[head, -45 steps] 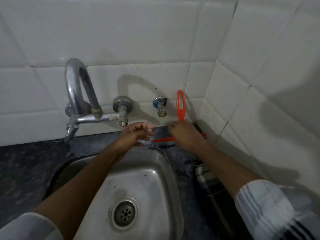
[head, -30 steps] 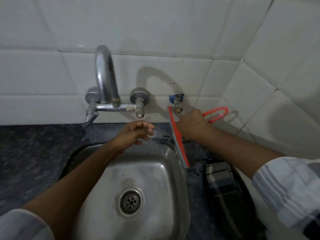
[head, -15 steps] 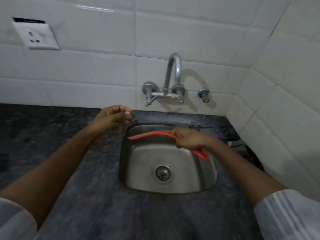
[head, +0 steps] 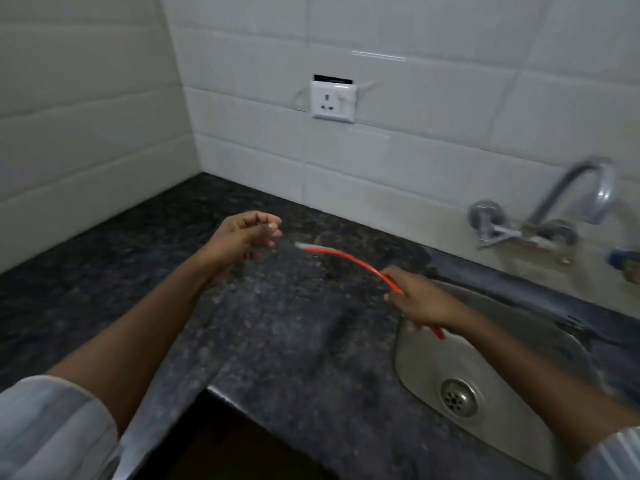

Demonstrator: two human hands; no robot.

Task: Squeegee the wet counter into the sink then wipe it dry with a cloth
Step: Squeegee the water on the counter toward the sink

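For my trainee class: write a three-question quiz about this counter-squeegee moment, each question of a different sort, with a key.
1. True or false: the right hand grips the red squeegee.
2. Multiple choice: the left hand is A) holding a cloth, B) empty with fingers loosely curled, C) turning the tap.
3. Fill in: on the tiled wall above the dark counter, left of the tap, sits a white ____.

Key
1. True. The handle passes through the fist and the blade reaches left over the counter, beside the sink.
2. B.
3. Socket.
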